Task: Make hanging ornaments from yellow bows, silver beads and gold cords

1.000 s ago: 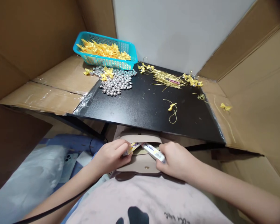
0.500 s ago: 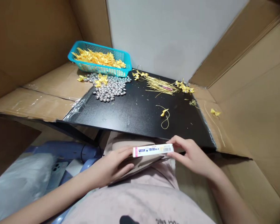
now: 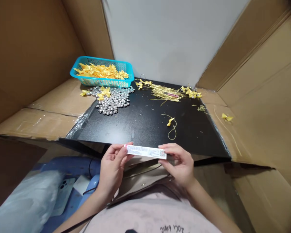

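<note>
Ahead, past white box [image 3: 145, 151]: bow [image 3: 170, 122], beads [image 3: 113, 101], basket [image 3: 102, 81].

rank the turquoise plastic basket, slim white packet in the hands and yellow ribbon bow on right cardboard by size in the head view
1. Turquoise plastic basket
2. Slim white packet, though nearer the camera
3. Yellow ribbon bow

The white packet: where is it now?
In the head view, the slim white packet is at lower centre between the left hand and right hand, above the beige pouch, near the black table.
</note>
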The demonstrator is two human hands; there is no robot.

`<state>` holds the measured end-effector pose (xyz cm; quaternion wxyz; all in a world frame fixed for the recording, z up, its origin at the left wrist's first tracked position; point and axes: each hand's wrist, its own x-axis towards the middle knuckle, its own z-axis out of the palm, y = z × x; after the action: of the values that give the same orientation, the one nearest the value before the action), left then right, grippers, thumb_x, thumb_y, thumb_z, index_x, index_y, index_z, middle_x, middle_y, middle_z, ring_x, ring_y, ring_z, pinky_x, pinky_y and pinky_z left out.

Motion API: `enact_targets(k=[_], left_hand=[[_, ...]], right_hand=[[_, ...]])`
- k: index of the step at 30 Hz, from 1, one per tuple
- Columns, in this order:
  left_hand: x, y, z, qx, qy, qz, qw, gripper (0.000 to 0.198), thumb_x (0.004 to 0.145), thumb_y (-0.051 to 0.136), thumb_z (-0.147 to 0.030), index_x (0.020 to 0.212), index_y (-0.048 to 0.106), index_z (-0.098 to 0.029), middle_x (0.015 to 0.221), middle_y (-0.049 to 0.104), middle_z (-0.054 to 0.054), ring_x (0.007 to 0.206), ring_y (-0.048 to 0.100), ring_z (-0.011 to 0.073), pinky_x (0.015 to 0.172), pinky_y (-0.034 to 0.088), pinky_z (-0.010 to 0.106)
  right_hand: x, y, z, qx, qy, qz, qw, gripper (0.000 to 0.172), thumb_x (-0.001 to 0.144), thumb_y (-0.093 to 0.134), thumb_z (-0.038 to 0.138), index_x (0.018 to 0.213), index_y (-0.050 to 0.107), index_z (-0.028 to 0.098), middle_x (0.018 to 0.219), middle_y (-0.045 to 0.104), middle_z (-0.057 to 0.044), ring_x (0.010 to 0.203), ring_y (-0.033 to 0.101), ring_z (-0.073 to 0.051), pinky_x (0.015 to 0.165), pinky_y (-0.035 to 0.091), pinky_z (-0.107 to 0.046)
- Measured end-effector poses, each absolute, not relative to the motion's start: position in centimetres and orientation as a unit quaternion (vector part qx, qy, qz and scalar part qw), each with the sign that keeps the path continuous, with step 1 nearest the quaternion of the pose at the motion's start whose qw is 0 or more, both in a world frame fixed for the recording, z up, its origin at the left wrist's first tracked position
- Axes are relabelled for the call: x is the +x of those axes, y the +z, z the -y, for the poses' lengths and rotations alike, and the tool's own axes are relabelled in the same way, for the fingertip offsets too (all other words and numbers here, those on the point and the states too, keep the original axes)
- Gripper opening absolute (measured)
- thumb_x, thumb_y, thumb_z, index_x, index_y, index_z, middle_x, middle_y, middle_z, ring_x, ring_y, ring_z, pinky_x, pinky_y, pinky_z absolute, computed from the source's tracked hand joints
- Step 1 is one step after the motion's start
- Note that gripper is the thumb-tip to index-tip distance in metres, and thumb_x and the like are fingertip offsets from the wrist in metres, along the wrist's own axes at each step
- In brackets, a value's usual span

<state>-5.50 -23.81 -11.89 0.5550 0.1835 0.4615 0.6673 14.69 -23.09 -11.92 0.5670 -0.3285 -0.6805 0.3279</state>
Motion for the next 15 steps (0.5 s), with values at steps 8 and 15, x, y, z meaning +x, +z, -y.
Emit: enact_targets(k=[8, 15], left_hand=[[-5.2, -13.4, 24.4, 0.224, 0.648, -0.524, 0.506, 0.026, 0.064, 0.086, -0.037, 0.077, 0.077, -0.016, 0.096, 0.079, 0.009, 0.086, 0.073, 0.0194, 0.069, 0.061, 0.022], [-5.6, -13.3, 24.0, 0.199, 0.604, -0.5, 0.588, 0.035, 0.065, 0.086, -0.038, 0.091, 0.078, -0.016, 0.102, 0.077, 0.009, 0.082, 0.072, 0.0147, 0.069, 0.06, 0.018]], right_hand=[[14.7, -13.6, 24.6, -0.399, 0.337, 0.634, 0.57, 0.024, 0.078, 0.073, 0.013, 0.099, 0.072, 0.025, 0.1, 0.076, -0.008, 0.094, 0.072, -0.022, 0.079, 0.061, -0.033], [15.7, -11.9, 24.3, -0.308, 0.306, 0.724, 0.536, 0.043, 0.08, 0.066, 0.001, 0.107, 0.073, 0.034, 0.115, 0.073, -0.004, 0.098, 0.072, -0.019, 0.08, 0.061, -0.03]])
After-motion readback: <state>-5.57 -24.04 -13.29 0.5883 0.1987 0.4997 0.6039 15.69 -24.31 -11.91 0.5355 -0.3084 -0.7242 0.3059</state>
